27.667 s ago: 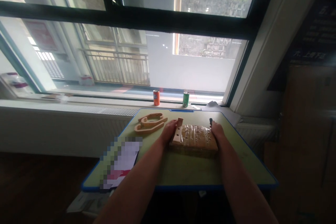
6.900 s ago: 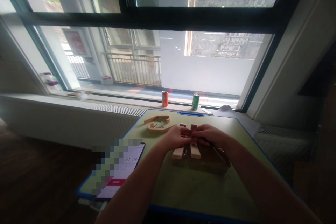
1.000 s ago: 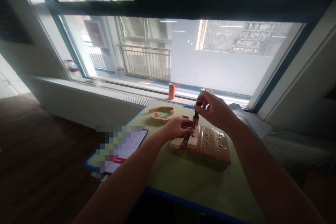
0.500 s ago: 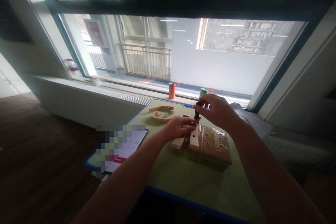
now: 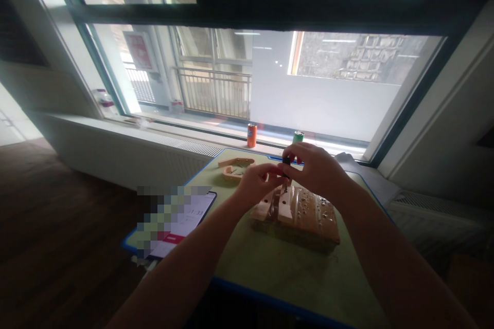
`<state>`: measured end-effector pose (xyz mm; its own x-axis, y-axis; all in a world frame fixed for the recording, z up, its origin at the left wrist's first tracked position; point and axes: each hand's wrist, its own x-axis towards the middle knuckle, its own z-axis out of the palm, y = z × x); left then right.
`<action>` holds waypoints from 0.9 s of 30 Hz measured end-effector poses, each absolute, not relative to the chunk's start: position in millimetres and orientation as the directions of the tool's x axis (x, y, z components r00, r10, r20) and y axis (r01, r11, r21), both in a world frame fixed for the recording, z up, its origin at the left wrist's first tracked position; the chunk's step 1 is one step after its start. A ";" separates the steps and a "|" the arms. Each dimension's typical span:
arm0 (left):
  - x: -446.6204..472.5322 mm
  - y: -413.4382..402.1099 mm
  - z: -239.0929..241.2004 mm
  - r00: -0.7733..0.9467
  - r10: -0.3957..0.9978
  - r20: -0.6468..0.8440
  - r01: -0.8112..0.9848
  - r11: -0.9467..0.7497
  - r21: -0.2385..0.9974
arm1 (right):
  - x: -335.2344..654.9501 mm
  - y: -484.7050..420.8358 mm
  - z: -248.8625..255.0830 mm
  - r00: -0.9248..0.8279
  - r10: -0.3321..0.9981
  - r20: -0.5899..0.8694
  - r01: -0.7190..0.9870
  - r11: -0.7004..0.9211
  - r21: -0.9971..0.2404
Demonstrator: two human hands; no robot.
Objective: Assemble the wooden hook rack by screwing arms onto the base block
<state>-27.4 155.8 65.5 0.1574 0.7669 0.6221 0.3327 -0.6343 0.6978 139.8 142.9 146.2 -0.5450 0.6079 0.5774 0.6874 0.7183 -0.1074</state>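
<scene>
My right hand [image 5: 314, 164] is closed on the black handle of an upright screwdriver [image 5: 286, 161]. Fingers of my left hand [image 5: 257, 185] pinch in at the lower part of the same screwdriver; their exact hold is partly hidden. Beneath the tool lies a pale wooden strip [image 5: 285, 208] with dark holes, on top of a brown block [image 5: 318, 218] that looks wrapped in clear film and is pitted with many small holes. Another pale wooden piece [image 5: 262, 209] rests at the block's left side, under my left hand.
Curved wooden pieces [image 5: 231, 172] with small screw-like bits lie at the back left of the blue-edged green table [image 5: 266, 267]. A phone [image 5: 185, 221] is on the left. Orange [image 5: 251, 136] and green cans [image 5: 298, 137] stand by the window, above a radiator [image 5: 162, 159].
My left fingers have risen from the wooden strip to the screwdriver. My right hand and the screwdriver have shifted slightly left and down.
</scene>
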 end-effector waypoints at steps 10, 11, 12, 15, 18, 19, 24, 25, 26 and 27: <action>-26.7 155.8 60.6 0.234 0.757 0.610 0.321 -0.652 0.687 | 149.9 122.7 160.5 -0.618 0.591 0.518 0.651 0.754 -0.083; -26.6 156.1 60.1 0.229 0.771 0.594 0.316 -0.636 0.704 | 149.5 122.9 160.3 -0.614 0.594 0.519 0.654 0.752 -0.086; -26.4 156.5 59.6 0.222 0.786 0.576 0.312 -0.618 0.722 | 148.8 123.8 159.7 -0.608 0.602 0.518 0.659 0.746 -0.093; -25.2 157.8 58.3 0.206 0.818 0.537 0.306 -0.575 0.758 | 146.2 129.4 156.2 -0.574 0.644 0.506 0.692 0.711 -0.120; -23.2 159.6 57.2 0.220 0.825 0.521 0.275 -0.564 0.778 | 145.7 135.8 152.5 -0.529 0.689 0.496 0.747 0.655 -0.113; -22.7 160.3 56.9 0.233 0.824 0.517 0.262 -0.565 0.782 | 146.1 137.3 151.7 -0.515 0.697 0.499 0.761 0.639 -0.109; -21.4 162.6 57.1 0.310 0.788 0.532 0.181 -0.599 0.780 | 149.7 138.4 152.2 -0.548 0.637 0.541 0.699 0.705 -0.122; -21.3 162.7 57.1 0.331 0.781 0.530 0.155 -0.599 0.785 | 150.0 138.3 152.8 -0.572 0.619 0.538 0.676 0.727 -0.117; -21.1 162.9 57.1 0.348 0.781 0.518 0.137 -0.589 0.797 | 150.1 138.2 153.3 -0.590 0.607 0.532 0.663 0.741 -0.110; -21.0 163.0 56.8 0.355 0.792 0.497 0.134 -0.569 0.811 | 149.9 138.4 153.7 -0.599 0.605 0.525 0.660 0.744 -0.104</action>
